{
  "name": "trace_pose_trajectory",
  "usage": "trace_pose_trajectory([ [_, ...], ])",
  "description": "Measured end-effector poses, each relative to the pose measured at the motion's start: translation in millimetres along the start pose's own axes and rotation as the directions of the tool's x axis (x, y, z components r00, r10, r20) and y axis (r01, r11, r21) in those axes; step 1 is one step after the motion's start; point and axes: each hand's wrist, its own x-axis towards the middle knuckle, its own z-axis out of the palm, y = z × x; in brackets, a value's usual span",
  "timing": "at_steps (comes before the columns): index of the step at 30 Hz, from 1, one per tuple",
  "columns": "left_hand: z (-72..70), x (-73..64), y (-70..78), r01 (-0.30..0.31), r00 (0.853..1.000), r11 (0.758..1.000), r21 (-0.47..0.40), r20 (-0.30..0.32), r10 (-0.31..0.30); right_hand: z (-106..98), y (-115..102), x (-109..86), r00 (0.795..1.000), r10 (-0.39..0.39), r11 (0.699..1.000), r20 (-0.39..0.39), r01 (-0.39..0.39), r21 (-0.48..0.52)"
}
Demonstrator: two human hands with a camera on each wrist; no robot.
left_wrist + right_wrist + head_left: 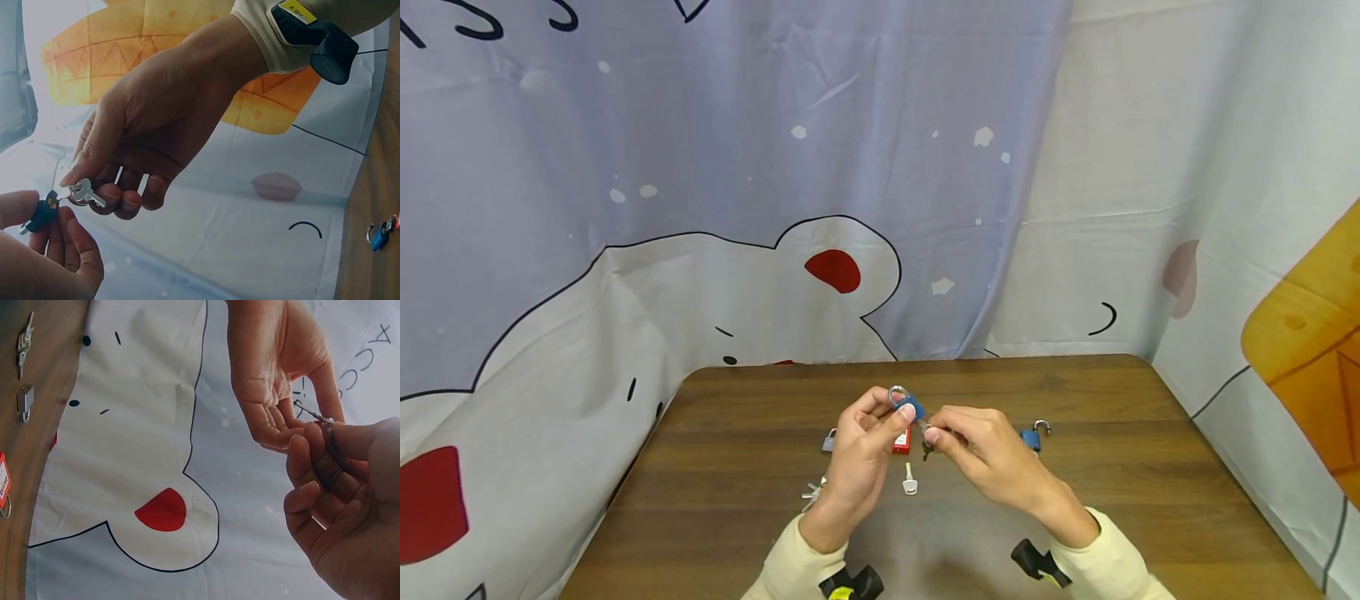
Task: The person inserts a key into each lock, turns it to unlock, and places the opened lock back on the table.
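Observation:
In the head view my left hand (861, 454) holds a small blue padlock (912, 407) between thumb and fingers, its silver shackle up and to the left. My right hand (992, 454) pinches a key at the lower end of this padlock, and more keys (927, 450) dangle below the fingertips. The left wrist view shows the key tip at the keyhole of the blue padlock (42, 214); how deep it sits cannot be told. A silver key (87, 192) hangs under the right fingers there. The right wrist view shows a key (310, 411) between both hands.
On the brown wooden table (737, 433) lie a red padlock (901, 442), a grey padlock (829, 442), and another blue padlock (1031, 439) with its shackle swung out. One loose key (910, 481) lies between the forearms. Several keys (812, 492) lie beside the left wrist.

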Motion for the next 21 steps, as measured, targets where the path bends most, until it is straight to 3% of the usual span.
trace_pose_trajectory([
  [15, 4.7, -3.8, -6.5, -0.014, 1.000, 1.000, 0.020, -0.018, 0.015, 2.8, -0.2, -1.9, 1.000, 0.016, 1.000, -0.019, -0.016, -0.002],
  [21, 4.2, -3.8, -6.9, -0.031, 0.999, 0.998, 0.049, -0.040, 0.033, 6.6, 1.2, -2.7, 0.996, 0.079, 0.996, -0.036, -0.077, 0.055],
])
